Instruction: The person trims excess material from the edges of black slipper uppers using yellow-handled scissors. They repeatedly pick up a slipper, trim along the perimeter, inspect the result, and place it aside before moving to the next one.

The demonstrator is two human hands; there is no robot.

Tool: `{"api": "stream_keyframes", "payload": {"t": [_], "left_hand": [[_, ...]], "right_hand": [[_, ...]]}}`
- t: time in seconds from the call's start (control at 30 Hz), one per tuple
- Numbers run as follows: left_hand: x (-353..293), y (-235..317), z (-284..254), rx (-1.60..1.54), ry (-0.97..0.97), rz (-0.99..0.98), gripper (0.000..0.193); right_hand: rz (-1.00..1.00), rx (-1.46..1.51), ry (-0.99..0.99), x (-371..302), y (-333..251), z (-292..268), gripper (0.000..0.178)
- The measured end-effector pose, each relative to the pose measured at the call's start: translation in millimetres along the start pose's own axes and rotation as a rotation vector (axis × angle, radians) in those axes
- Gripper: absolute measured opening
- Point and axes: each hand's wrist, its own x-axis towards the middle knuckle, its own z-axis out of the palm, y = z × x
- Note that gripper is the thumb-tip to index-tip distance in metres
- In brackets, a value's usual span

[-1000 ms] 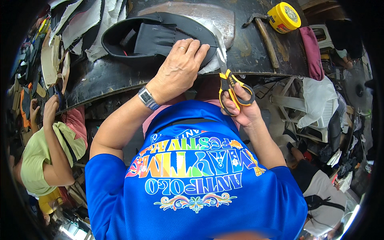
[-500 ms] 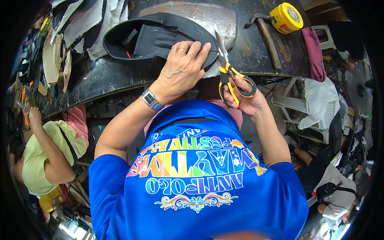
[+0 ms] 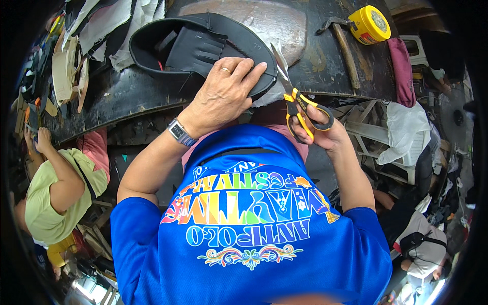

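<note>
A black shoe upper with slit straps lies at the near edge of the dark table. My left hand is closed on its right end, thumb and fingers pressing the near rim; what lies under the palm is hidden. In my right hand is a pair of scissors with yellow and black handles, my fingers through the loops. The blades point up and to the left, beside the right end of the upper. Whether they touch its edge I cannot tell.
A hammer and a yellow tub are at the right of the table. Dark red cloth hangs over its right edge. Scraps pile up at the left. A co-worker in a light green shirt works at far left.
My right hand and the scissors have shifted slightly right and down. My left hand has moved a little left and down. The co-worker's arm at the left has moved.
</note>
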Motion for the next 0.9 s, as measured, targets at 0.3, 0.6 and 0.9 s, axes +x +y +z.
{"api": "stream_keyframes", "payload": {"t": [0.3, 0.6, 0.9], "left_hand": [[-8, -3, -3, -0.035, -0.030, 0.008, 0.067], [-14, -4, -5, -0.130, -0.028, -0.003, 0.069], [-21, -5, -13, -0.167, -0.111, 0.021, 0.069]], "right_hand": [[-0.044, -0.032, 0.017, 20, 0, 9, 0.046], [0.050, -0.146, 0.074, 1, -7, 6, 0.038], [-0.001, -0.009, -0.001, 33, 2, 12, 0.043]]}}
